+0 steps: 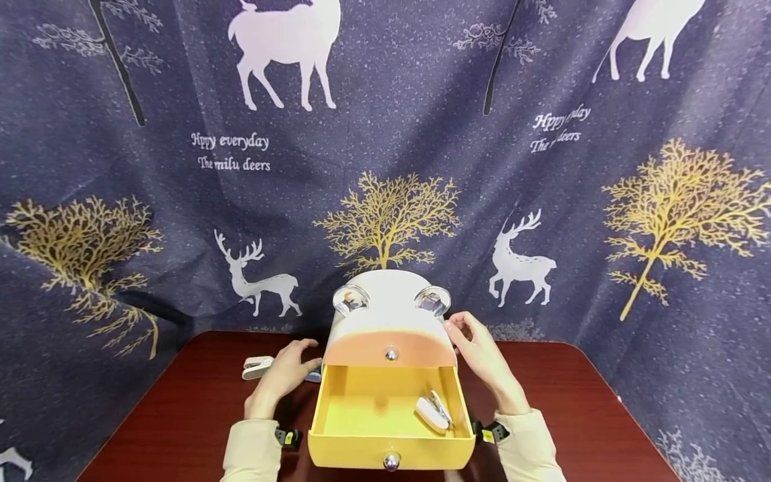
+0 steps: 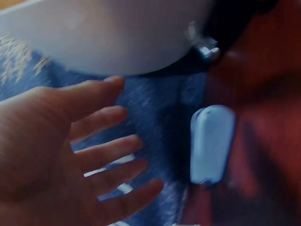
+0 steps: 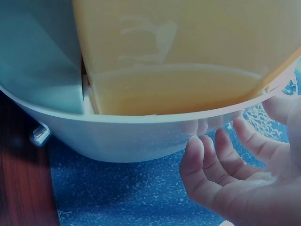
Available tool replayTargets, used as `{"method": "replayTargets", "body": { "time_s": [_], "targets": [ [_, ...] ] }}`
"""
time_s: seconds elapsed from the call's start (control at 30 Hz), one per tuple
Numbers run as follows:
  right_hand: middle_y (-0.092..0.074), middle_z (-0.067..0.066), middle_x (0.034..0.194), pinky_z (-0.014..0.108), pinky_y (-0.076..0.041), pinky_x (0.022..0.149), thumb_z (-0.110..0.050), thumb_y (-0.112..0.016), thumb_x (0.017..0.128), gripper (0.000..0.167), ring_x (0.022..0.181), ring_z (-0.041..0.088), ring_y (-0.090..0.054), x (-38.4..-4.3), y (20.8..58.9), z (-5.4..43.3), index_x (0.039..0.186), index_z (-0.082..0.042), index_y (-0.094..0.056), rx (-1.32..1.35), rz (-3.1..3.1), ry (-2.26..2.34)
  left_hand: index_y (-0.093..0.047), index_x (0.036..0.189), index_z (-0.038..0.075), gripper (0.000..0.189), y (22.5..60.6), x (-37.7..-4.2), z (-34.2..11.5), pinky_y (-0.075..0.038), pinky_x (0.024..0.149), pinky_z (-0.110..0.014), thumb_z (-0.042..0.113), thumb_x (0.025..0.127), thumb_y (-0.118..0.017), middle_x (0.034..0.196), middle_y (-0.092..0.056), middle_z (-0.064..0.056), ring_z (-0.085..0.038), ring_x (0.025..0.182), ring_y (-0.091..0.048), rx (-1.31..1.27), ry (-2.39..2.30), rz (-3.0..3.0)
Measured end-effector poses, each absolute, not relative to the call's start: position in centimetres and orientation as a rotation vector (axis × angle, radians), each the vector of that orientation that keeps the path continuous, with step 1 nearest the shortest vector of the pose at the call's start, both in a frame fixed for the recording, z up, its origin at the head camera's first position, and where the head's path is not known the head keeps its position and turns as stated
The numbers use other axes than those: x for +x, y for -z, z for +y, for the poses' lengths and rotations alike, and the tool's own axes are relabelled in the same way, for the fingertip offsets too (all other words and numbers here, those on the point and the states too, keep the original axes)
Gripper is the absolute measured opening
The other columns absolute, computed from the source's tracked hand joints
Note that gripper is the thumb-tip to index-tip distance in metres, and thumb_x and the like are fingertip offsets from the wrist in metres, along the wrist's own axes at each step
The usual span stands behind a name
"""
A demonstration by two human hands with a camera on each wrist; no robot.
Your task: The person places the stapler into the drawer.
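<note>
A white desktop drawer cabinet (image 1: 391,301) with two shiny bulging eyes stands in the middle of the table. Its yellow lower drawer (image 1: 391,452) is pulled out, and a white stapler (image 1: 432,412) lies inside at the right. The orange upper drawer (image 1: 385,349) is closed. My left hand (image 1: 283,376) is beside the cabinet's left side, fingers spread and holding nothing. Near it a blue stapler (image 2: 212,143) lies on the table, partly hidden by the hand in the head view. At the cabinet's right side is my right hand (image 1: 478,351), its bent fingertips (image 3: 194,148) right at the white wall.
Another white stapler (image 1: 258,367) lies on the table left of my left hand. The dark red tabletop (image 1: 566,408) extends to both sides. A blue cloth backdrop (image 1: 385,134) with deer and trees hangs close behind the cabinet.
</note>
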State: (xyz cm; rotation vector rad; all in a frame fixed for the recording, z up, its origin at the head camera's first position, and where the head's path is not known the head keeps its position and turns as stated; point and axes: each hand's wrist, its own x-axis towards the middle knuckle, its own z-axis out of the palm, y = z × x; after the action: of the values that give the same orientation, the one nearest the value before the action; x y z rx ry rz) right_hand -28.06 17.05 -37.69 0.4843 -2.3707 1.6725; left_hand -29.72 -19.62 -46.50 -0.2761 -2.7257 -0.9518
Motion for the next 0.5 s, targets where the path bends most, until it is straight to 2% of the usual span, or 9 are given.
{"method": "replayTargets", "body": {
  "time_s": [0.17, 0.33, 0.5],
  "targets": [
    [-0.056, 0.009, 0.089, 0.032, -0.052, 0.067, -0.01, -0.056, 0.1, 0.016, 0.075, 0.016, -0.056, -28.0, 37.6, 16.9, 0.108, 0.003, -0.057, 0.484, -2.387, -1.674, -0.059, 0.126, -0.005, 0.044, 48.1, -30.2, -18.7, -0.037, 0.1, -0.057, 0.01, 0.086, -0.07, 0.13, -0.052, -0.03, -0.048, 0.121, -0.047, -0.242, 0.867, -2.756],
    [-0.056, 0.008, 0.088, 0.038, -0.053, 0.068, -0.01, -0.056, 0.1, 0.015, 0.075, 0.017, -0.056, -27.8, 37.6, 17.1, 0.108, 0.003, -0.057, 0.465, -2.394, -1.661, -0.053, 0.135, -0.002, 0.053, 48.9, -30.3, -18.0, -0.035, 0.098, -0.063, 0.016, 0.087, -0.068, 0.139, -0.042, -0.033, -0.051, 0.13, -0.037, -0.116, 0.811, -2.844],
    [-0.056, 0.008, 0.087, 0.038, -0.053, 0.068, -0.01, -0.056, 0.1, 0.015, 0.074, 0.016, -0.056, -27.9, 37.5, 17.1, 0.107, 0.003, -0.057, 0.483, -2.383, -1.661, -0.053, 0.135, -0.001, 0.054, 49.2, -30.4, -17.7, -0.038, 0.093, -0.064, 0.012, 0.084, -0.065, 0.138, -0.044, -0.032, -0.05, 0.127, -0.041, -0.067, 0.789, -2.889]
  ]
}}
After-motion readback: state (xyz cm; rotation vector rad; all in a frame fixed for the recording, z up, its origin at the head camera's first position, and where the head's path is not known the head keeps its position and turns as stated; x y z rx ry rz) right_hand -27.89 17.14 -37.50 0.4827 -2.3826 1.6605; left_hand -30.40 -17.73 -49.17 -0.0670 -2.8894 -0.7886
